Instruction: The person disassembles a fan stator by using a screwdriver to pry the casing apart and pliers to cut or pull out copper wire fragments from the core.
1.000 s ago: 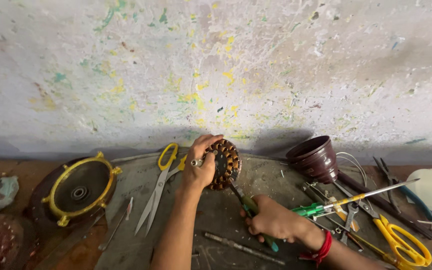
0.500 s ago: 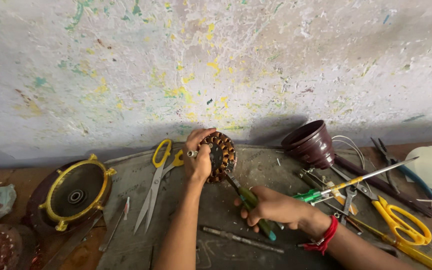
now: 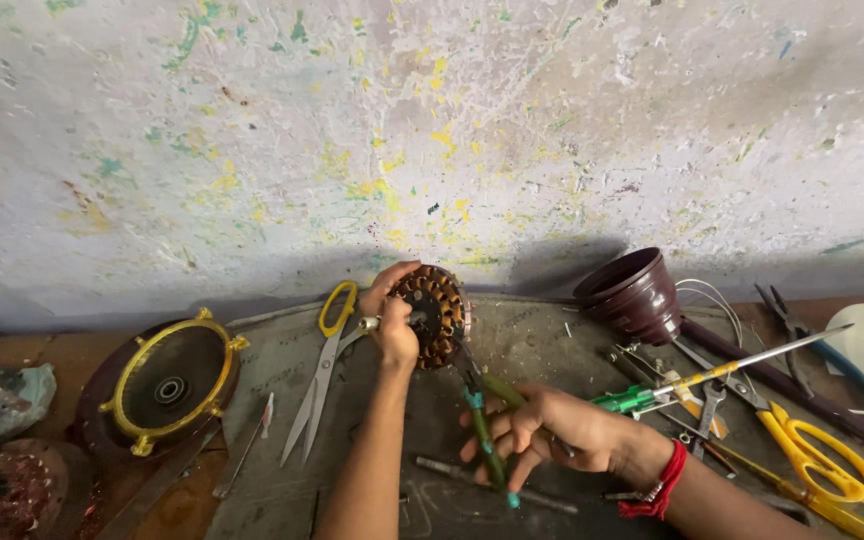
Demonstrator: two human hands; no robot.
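Paint-flecked wall behind; left hand (image 3: 393, 318) gripping stator (image 3: 434, 316) upright, right hand (image 3: 542, 428) working pliers (image 3: 482, 420) into windings just below that grip.

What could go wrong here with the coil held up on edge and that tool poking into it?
The left hand alone props the wound stator on edge; it may roll or tip. The green-handled tool in the right hand could slip and nick the copper windings or fingers.
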